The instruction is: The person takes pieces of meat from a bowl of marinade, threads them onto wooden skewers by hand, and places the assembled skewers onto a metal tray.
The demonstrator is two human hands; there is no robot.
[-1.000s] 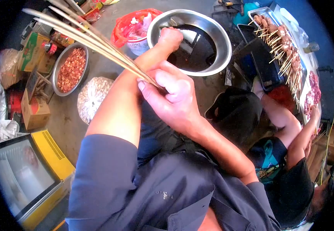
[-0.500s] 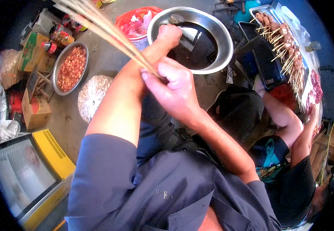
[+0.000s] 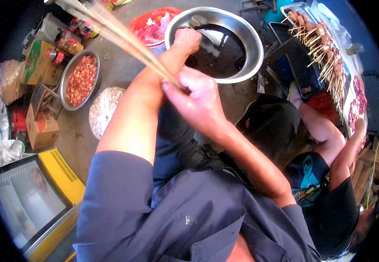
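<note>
My right hand (image 3: 196, 98) is closed around the near end of a bundle of long, thin bamboo skewers (image 3: 132, 46). They fan out toward the upper left, their far ends smeared by motion, passing over my left forearm. At the near rim of a large steel basin (image 3: 256, 56), my left hand (image 3: 188, 40) makes a fist with its knuckles up. Its fingertips are hidden, so I cannot see what they grip, if anything. Dark liquid (image 3: 224, 63) fills the basin's bottom, and a pale fragment (image 3: 195, 22) sits near its far wall.
A bowl of reddish chopped meat (image 3: 82, 81) and a bulging plastic bag (image 3: 105, 111) lie left, near cardboard boxes (image 3: 43, 131) and a yellow-framed cabinet (image 3: 62, 174). A red-lined bucket (image 3: 154, 24) stands behind. Right: skewered meat (image 3: 325, 48), a black tray (image 3: 301, 70), another person's arm (image 3: 349, 150).
The skewers' far ends have swung slightly and blurred more. My left fist has shifted a little left, while my right hand keeps its grip. The other person's forearm has moved slightly.
</note>
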